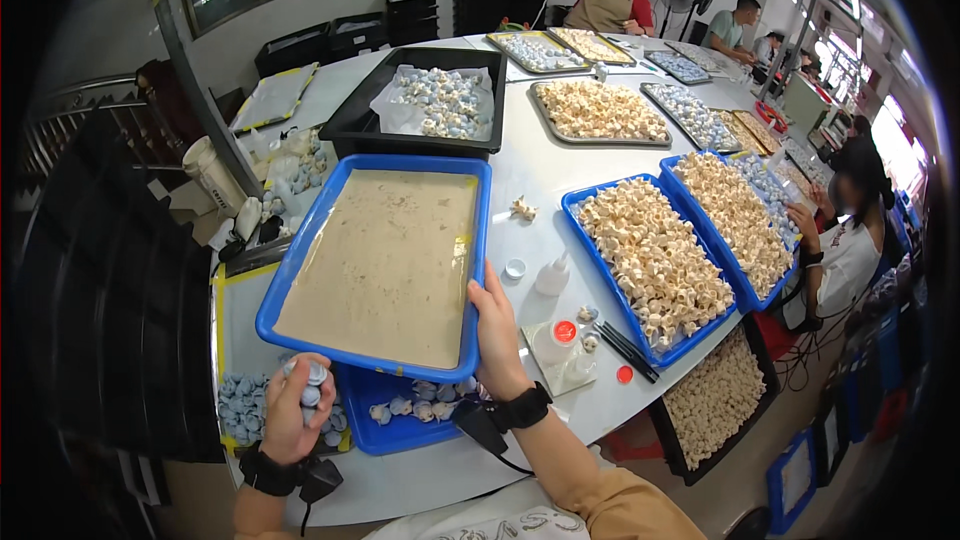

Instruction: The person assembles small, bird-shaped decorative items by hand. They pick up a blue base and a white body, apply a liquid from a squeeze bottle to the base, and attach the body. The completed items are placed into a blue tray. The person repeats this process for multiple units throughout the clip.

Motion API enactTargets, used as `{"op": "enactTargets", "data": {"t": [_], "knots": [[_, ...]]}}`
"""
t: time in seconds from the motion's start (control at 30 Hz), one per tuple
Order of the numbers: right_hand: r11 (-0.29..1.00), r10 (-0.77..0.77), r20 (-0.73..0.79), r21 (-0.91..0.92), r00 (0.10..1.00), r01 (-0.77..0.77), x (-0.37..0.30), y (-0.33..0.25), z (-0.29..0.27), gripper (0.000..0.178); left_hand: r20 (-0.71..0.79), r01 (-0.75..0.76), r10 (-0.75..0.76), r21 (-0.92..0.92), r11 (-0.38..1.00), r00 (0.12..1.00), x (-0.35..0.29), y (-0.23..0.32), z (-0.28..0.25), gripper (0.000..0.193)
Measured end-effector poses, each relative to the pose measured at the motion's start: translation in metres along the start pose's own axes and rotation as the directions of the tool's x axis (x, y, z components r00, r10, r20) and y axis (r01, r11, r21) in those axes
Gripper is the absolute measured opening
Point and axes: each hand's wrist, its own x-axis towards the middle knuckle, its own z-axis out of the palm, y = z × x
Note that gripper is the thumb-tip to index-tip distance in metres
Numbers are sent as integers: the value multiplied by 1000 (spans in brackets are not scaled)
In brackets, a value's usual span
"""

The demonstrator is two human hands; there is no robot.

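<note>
Busy workshop, other people at far and right edges of a big curved white tabletop (530, 180) loaded with trays of small cream and blue-grey pieces. Nearest: large blue tray (283, 290) lined with a tan sheet, empty of pieces, long axis running away from the person, resting partly over a lower blue tray (400, 432) of blue-grey pieces. Right hand (497, 335) grips its near right corner, thumb on the rim. Left hand (296, 410) sits below the tray's near left corner, closed around a handful of small blue-grey pieces (310, 380). Right hand is on the tray; left is just short of it.
</note>
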Motion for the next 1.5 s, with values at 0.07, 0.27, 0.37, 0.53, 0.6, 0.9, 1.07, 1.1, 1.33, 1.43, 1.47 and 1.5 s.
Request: {"op": "enactTargets", "data": {"t": [0.07, 0.27, 0.37, 0.53, 0.6, 0.9, 1.07, 1.1, 1.33, 1.43, 1.47, 1.5], "knots": [[999, -33, -5, -15, 999, 33, 4, 4, 3, 51, 17, -34, 34, 20, 999, 999, 9, 2, -5, 27], [990, -105, -47, -104, 993, 100, 18, 3, 3, 48, 45, -23, 24, -27, 999, 999, 21, 12, -3, 30], [993, -110, -32, -33, 993, 109, 41, -8, -2, 45, 122, 85, -80, -42, 995, 989, 49, 6, 5, 30], [991, -129, -23, -41, 991, 128, 92, -25, 3, 42, 98, 16, -3, -136, 991, 995, 100, 18, 24, 30], [991, -125, -52, -62, 991, 121, 93, -21, 17, 42, 87, -5, 22, -186, 983, 996, 107, 27, 18, 30], [992, -66, -34, -109, 997, 62, 74, -9, 14, 40, 80, 66, -59, -83, 994, 995, 80, 27, -3, 30], [994, -63, 8, -89, 998, 63, 87, -12, 11, 46, 95, 84, -80, -30, 996, 992, 96, 24, -8, 31], [993, -75, -34, -92, 997, 72, 88, -16, 17, 47, 112, 91, -86, -35, 995, 990, 101, 25, -9, 31], [981, -148, -121, -143, 982, 131, 119, -26, 12, 43, 167, 115, -104, -60, 992, 980, 131, 26, 10, 32], [970, -159, -82, -201, 984, 140, 127, -23, 8, 37, 138, 167, -166, 1, 986, 976, 134, 21, 11, 29], [965, -140, -85, -237, 987, 116, 124, -20, 9, 37, 145, 171, -173, 25, 985, 974, 129, 20, 8, 29], [958, -120, -88, -273, 989, 92, 120, -15, 10, 37, 151, 174, -180, 49, 984, 972, 122, 20, 3, 28]]}}
